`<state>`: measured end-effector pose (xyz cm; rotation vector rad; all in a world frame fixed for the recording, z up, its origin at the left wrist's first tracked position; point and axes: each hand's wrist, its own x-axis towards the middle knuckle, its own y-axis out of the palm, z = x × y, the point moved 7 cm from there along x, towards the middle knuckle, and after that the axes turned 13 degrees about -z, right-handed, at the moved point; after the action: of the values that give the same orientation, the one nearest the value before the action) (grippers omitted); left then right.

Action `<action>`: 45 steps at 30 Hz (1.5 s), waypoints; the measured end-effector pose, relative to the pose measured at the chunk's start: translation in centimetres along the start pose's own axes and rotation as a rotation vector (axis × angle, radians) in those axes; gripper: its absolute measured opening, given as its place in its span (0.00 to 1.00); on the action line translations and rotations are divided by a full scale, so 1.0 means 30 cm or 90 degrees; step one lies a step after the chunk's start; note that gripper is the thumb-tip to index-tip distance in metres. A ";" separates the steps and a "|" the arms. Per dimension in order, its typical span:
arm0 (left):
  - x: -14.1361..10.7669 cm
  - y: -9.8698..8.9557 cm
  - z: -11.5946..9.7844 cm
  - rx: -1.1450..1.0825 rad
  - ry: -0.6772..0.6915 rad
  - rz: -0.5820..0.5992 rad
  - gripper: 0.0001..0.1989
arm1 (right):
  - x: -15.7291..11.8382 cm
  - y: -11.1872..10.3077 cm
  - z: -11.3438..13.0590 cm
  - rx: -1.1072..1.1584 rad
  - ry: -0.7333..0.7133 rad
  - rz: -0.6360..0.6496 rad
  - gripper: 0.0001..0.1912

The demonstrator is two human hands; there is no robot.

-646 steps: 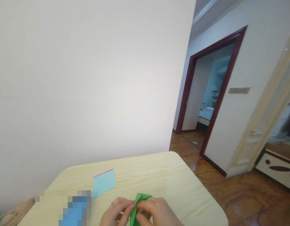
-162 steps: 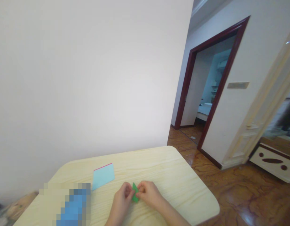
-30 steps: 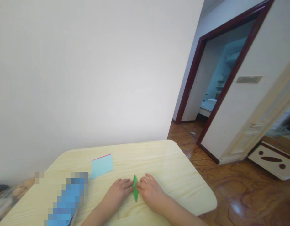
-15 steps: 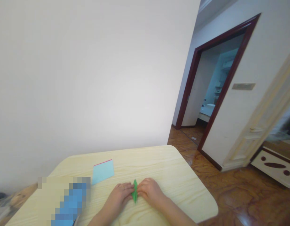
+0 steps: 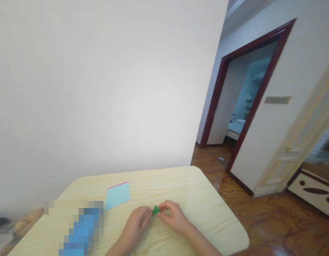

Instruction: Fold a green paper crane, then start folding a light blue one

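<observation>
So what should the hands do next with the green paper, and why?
Maybe press the green paper gently against the table. The left hand and right hand pinch it from opposite sides, with tabletop around it, though its folds are too small to see clearly.

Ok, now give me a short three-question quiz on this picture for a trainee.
1. Fill in: the left hand and right hand both touch the ____ paper.
2. Which side of the sheet has the pink edge? A: the side toward the wall. B: the side toward the person.
3. True or false: the sheet lies to the right of the paper.

Key: 1, green. 2, A. 3, false; it lies to the left.
</observation>
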<state>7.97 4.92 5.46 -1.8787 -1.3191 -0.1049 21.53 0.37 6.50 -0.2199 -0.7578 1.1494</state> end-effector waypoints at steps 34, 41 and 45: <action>0.002 0.005 -0.026 0.062 0.154 0.086 0.09 | -0.002 0.063 -0.030 -0.265 -0.164 0.169 0.07; 0.000 0.010 0.005 0.065 0.150 0.073 0.07 | 0.005 0.069 -0.040 -0.272 -0.162 0.150 0.06; 0.003 0.010 0.032 0.078 0.125 0.055 0.07 | 0.003 0.064 -0.032 -0.270 -0.158 0.140 0.07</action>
<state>7.90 5.58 4.69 -1.7703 -1.0859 -0.1564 20.75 1.47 4.82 -0.5313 -1.2204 1.2265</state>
